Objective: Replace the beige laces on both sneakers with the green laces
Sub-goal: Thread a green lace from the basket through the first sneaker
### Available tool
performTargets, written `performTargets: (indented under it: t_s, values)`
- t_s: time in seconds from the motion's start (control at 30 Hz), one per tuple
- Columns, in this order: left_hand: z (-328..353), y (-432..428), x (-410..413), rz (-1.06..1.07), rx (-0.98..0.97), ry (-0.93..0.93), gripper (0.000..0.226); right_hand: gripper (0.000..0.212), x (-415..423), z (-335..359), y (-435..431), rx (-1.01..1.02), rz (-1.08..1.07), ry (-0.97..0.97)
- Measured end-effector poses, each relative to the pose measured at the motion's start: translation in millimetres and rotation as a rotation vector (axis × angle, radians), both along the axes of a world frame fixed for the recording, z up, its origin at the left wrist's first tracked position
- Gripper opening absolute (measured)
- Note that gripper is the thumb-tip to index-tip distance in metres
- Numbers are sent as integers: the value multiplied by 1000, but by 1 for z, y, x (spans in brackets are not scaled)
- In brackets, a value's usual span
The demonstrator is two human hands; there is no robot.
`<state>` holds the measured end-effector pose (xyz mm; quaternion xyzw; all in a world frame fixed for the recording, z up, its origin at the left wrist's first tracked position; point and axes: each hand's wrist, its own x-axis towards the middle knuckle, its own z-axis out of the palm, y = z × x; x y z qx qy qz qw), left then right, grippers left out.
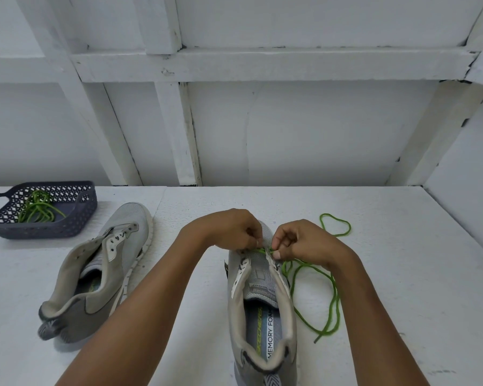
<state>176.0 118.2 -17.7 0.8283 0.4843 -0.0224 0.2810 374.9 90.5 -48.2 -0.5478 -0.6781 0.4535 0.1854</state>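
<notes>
1. Centrally, one grey shoe [262,291] stands upright on the white table [402,274]. Its long axis runs 6 to 12 o'clock, with the toe at 12 and the heel at 6, nearest the person.
2. Both hands meet over the front eyelets, just behind the toe. A short stretch of green lace [330,291] crosses the tongue between them.
3. Left hand [232,229]: fingers curled, tips pinching the lace at the shoe's 9 o'clock eyelet row.
4. Right hand [304,240]: fingers curled, thumb and forefinger pinching the lace at the 3 o'clock row.
5. Slack lace trails from the right hand across the table at 3 to 5 o'clock of the shoe in long loops. One end lies free near 4 o'clock, and another loop lies out at 1 o'clock.
6. A second shoe [103,268] lies at 9 o'clock, well apart and without laces. It is tilted, its axis running from the heel at 7 to the toe at 1 o'clock.
7. At 10 o'clock, beyond that toe, a dark basket [76,218] holds a coiled spare lace [38,207].
</notes>
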Motion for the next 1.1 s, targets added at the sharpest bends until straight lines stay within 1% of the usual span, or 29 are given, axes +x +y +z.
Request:
performTargets:
  t_s: [0.1,0.17,0.27,0.4,0.5,0.57,0.63,0.9,1.0,1.1]
  values:
    - [0,1,-2,46,-9,-42,20,11,-2,3,0,4,11,-51]
    - [1,1,-5,123,16,-104,23,10,-3,7,0,33,18,-112]
    - [2,3,-10,200,41,-165,26,14,-6,10,-1,83,-11,-143]
    - [1,1,-12,113,2,-117,21,17,-7,8,-2,80,-34,-89]
    - [-4,0,-7,39,-8,-59,10,8,-5,9,-2,18,-17,-84]
    - [-6,0,-2,22,8,-39,4,18,-4,11,-3,-4,11,-161]
    - [-6,1,1,4,19,-8,3,25,-4,10,-3,-18,25,-181]
    - [-4,-2,6,-20,36,5,7,2,-1,0,-2,-27,9,4]
    - [-4,-2,7,-16,31,12,10,8,0,-4,-2,-31,-4,74]
    - [-4,-2,8,-29,20,31,10,10,2,-7,-2,3,-10,86]
